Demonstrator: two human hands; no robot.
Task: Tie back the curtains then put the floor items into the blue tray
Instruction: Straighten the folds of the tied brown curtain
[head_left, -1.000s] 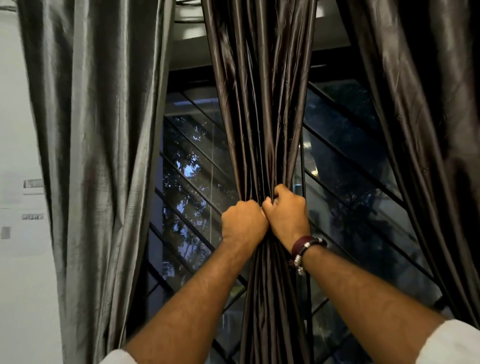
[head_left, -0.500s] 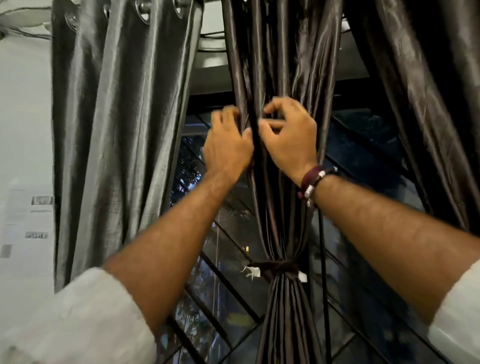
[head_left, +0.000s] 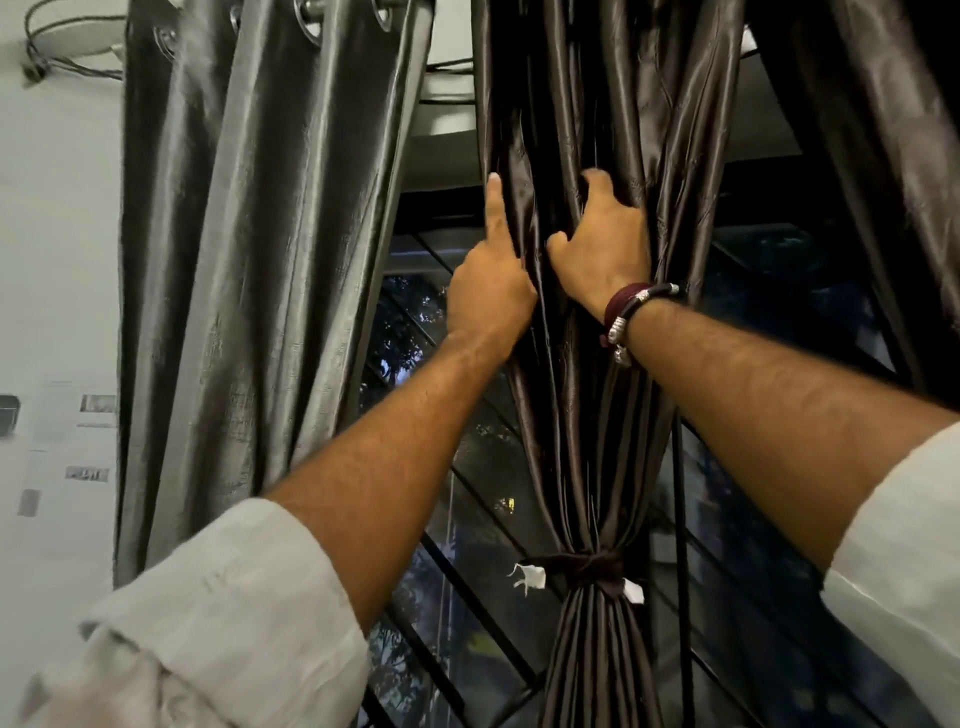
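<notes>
Both forearms are bare, with white sleeves (head_left: 223, 597) rolled up near the elbows. The right wrist wears a maroon cord band (head_left: 621, 306) and a dark cord bracelet (head_left: 641, 304) with silver metal beads.

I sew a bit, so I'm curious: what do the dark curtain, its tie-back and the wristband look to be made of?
Dark curtain: probably satin-like synthetic, glossy; light streaks run along its folds.
Tie-back: seemingly the same dark fabric, knotted, with white tags at its ends.
Wristband: maroon cord, possibly leather, with silvery metal-looking beads.
</notes>
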